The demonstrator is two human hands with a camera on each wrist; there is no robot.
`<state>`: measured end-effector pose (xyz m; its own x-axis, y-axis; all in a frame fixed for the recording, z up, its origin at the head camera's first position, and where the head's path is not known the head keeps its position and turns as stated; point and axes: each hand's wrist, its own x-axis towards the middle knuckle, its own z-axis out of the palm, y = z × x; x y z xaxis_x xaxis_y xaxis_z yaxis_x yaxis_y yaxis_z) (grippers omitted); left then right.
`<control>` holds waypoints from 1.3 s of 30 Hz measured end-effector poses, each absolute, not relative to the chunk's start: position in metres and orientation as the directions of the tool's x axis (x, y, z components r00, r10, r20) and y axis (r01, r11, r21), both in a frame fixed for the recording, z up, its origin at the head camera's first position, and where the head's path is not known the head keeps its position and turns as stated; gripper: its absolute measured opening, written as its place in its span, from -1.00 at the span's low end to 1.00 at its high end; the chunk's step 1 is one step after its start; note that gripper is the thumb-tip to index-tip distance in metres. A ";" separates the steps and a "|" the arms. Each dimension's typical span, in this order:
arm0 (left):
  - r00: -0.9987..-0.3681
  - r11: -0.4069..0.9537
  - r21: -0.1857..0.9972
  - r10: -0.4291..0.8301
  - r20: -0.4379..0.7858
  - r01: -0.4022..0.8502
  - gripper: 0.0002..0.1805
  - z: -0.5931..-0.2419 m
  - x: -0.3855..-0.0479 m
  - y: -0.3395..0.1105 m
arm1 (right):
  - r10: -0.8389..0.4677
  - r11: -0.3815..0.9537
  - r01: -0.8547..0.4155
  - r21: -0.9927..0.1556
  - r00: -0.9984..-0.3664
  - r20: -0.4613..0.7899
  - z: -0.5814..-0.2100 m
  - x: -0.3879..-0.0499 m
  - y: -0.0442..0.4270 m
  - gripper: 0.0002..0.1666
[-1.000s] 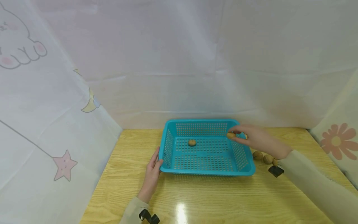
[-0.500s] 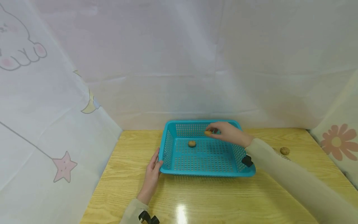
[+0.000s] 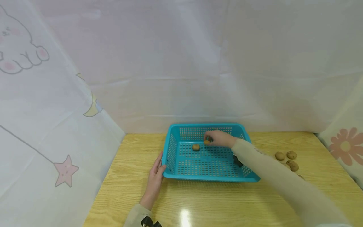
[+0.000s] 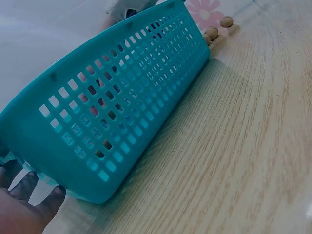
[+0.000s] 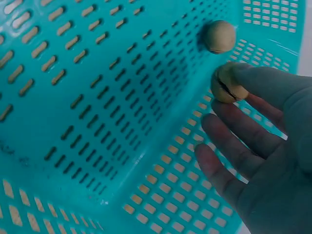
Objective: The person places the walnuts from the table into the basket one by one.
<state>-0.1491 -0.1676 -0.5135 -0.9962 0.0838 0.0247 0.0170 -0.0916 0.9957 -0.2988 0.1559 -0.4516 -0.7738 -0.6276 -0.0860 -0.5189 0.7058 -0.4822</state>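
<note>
A blue-green plastic basket (image 3: 210, 179) with slotted walls stands on the wooden table. At its left end my left hand (image 3: 154, 178) holds the rim, thumb near the front corner and fingers along the outside. Inside the basket, my right hand (image 3: 219, 138) pinches a walnut (image 5: 225, 90) between thumb and index finger, low over the floor. A dark crack runs across this walnut's shell. Another walnut (image 3: 196, 147) lies on the basket floor, just left of the pinched one. My right hand's other fingers (image 5: 229, 141) are spread beside the slotted wall.
Several more walnuts (image 3: 292, 165) lie on the table right of the basket, some partly hidden by my right sleeve (image 3: 272, 171). A pale printed cloth (image 3: 181, 78) hangs behind the table and along its sides.
My right hand has carried the walnut leftward from above the basket's right side and lowered it beside the other walnut. My left hand has stayed at the left rim.
</note>
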 end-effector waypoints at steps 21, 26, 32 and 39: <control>-0.996 -0.091 0.996 0.086 0.031 0.023 -0.31 -0.512 -0.150 -0.166 | -0.587 0.771 -0.487 -0.410 -0.793 -0.162 -0.451 -0.297 0.156 -0.72; -0.995 -0.092 0.995 0.095 0.041 0.032 -0.30 -0.514 -0.151 -0.167 | -0.635 0.718 -0.538 -0.442 -0.767 -0.098 -0.435 -0.288 0.163 -0.72; -0.995 -0.093 0.995 0.091 0.038 0.029 -0.30 -0.514 -0.152 -0.167 | -0.651 0.670 -0.568 -0.478 -0.759 -0.012 -0.418 -0.273 0.176 -0.67; -0.995 -0.091 0.995 0.091 0.039 0.031 -0.30 -0.513 -0.153 -0.168 | -0.629 0.652 -0.582 -0.486 -0.773 0.081 -0.397 -0.253 0.196 -0.59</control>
